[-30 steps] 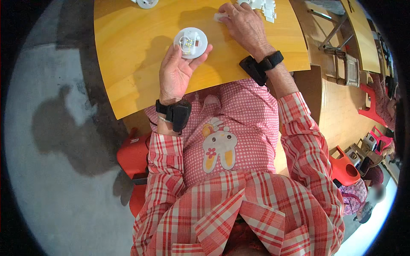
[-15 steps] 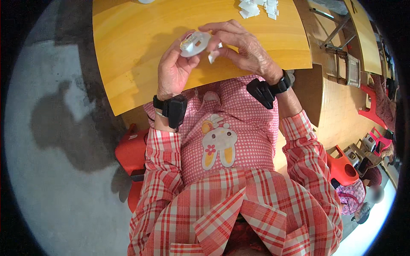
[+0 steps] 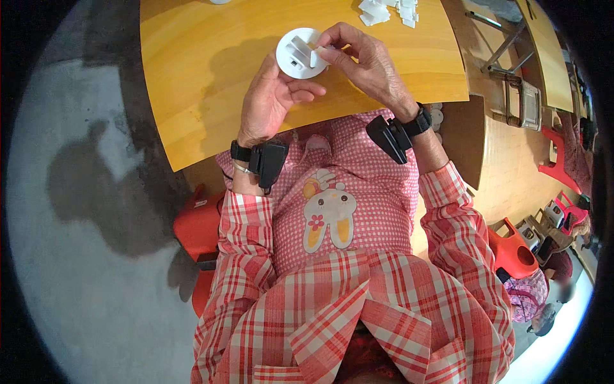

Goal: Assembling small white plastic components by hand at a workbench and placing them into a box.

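Note:
A round white plastic disc [image 3: 295, 51] with a raised rectangular part and a small dark slot faces up above the table. My left hand [image 3: 268, 102] supports it at its left and lower edge, thumb and fingers around the rim and partly hidden beneath. Between the thumb and forefinger of my right hand [image 3: 368, 67] is a small flat white plastic piece [image 3: 314, 59]. That piece stands against the disc's right side, beside the raised part. Whether it sits in a slot there, I cannot tell.
On the yellow table [image 3: 211, 70] a pile of small white plastic pieces [image 3: 387, 9] lies at the far right. A white round thing [image 3: 219, 1] shows at the far edge. Red stools [image 3: 198, 224] stand left and right; another person [image 3: 527, 294] sits at far right.
The disc has turned over from a tilted side with thin wires to its face with the raised part. My right hand has brought the small white piece against it.

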